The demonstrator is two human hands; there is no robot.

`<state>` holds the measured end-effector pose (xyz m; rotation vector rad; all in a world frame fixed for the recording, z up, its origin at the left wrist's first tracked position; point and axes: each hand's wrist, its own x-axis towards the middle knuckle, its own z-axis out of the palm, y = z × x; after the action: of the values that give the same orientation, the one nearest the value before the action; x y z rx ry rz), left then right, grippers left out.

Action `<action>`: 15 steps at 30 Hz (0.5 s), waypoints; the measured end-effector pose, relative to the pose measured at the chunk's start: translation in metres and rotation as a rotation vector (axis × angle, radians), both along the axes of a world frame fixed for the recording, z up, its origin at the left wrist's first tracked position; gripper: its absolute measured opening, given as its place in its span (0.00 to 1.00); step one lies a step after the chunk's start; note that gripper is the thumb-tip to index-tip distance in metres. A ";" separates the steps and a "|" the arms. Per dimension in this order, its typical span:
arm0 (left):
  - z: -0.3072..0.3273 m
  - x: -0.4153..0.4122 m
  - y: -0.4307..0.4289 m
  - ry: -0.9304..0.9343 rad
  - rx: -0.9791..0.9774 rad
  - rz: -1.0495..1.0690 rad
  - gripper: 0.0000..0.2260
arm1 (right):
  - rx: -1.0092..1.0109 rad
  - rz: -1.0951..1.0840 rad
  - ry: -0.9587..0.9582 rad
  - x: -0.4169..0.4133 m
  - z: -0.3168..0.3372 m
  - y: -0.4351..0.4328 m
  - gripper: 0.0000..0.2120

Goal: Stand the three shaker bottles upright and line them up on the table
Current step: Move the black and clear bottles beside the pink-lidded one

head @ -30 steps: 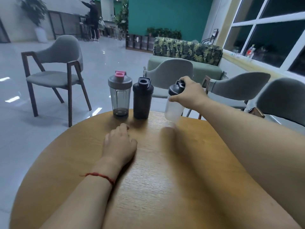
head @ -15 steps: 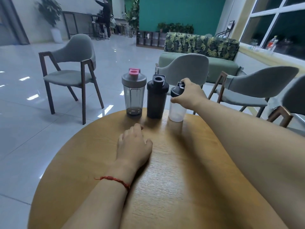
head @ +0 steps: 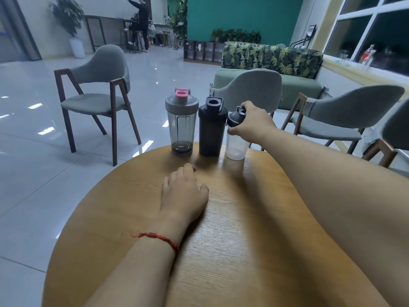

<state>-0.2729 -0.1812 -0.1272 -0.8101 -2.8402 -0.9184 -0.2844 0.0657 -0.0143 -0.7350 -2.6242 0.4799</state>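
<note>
All three stand upright at the table's (head: 254,218) twelve o'clock edge — nearly done. Your right hand (head: 254,122) grips the clear bottle's (head: 235,147) lid; your left hand (head: 183,196) rests flat, holding nothing — release remains.

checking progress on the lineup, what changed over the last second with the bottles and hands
The right hand brought the clear bottle from a lifted tilt down onto the round wooden table, upright beside the black bottle, and still grips its black lid. The grey bottle with the pink cap and the black one stayed put; the left hand stayed flat on the table.
</note>
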 end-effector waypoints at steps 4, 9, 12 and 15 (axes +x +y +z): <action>0.001 0.000 -0.001 -0.010 0.002 -0.002 0.22 | -0.003 0.008 -0.021 0.003 0.005 -0.001 0.37; 0.001 -0.001 -0.001 -0.014 -0.010 -0.004 0.23 | 0.010 -0.027 -0.038 0.009 0.008 0.002 0.34; 0.001 0.000 -0.001 -0.015 -0.009 -0.009 0.23 | 0.000 -0.012 -0.035 0.009 0.007 0.002 0.37; 0.001 0.000 -0.001 -0.010 -0.009 -0.007 0.23 | -0.008 -0.002 -0.029 0.011 0.008 0.002 0.40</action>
<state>-0.2734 -0.1819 -0.1259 -0.8199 -2.8540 -0.9139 -0.2738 0.0677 -0.0064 -0.7531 -2.6498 0.4828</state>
